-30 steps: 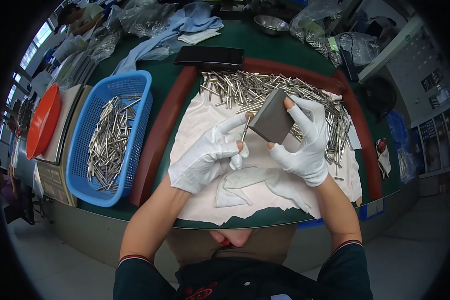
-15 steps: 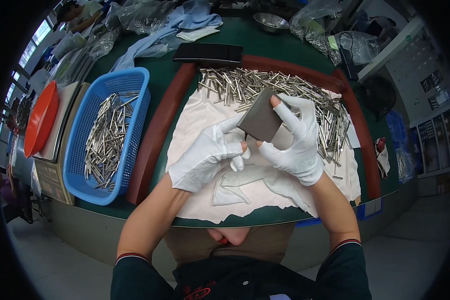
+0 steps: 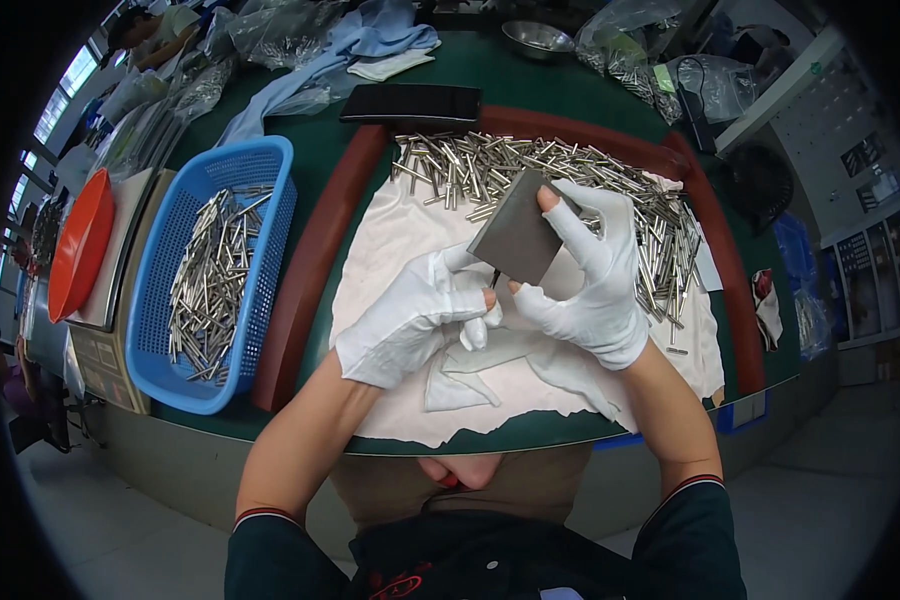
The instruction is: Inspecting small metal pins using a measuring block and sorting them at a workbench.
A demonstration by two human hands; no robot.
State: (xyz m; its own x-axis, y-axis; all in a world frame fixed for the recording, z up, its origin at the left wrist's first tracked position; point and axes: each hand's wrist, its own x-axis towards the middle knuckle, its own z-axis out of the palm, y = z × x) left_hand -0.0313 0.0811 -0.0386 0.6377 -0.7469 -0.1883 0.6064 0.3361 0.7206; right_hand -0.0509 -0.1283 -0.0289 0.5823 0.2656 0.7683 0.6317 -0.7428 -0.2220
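Observation:
Both my hands wear white gloves with some fingertips bare. Between the thumb and fingers of my right hand (image 3: 595,285) is a flat dark grey square block (image 3: 520,232), held tilted above the cloth. Close to its lower left corner, my left hand (image 3: 405,315) is closed, its fingers curled and the thumb tip bare. A thin dark rod (image 3: 495,278) shows between the left fingers and the block's lower edge; most of it is hidden. Under the hands lies a crumpled white cloth (image 3: 570,375) on a larger pale cloth (image 3: 370,270).
Many metal pins (image 3: 660,250) are heaped along the pale cloth's far and right sides, inside a brown raised border (image 3: 310,280). To the left stands a blue basket (image 3: 145,330) of similar pins, beside a red bowl (image 3: 80,245). A black case (image 3: 410,103) lies beyond the border.
The grey block has turned slightly, showing its broad face more squarely. Both hands keep nearly the same place and grip.

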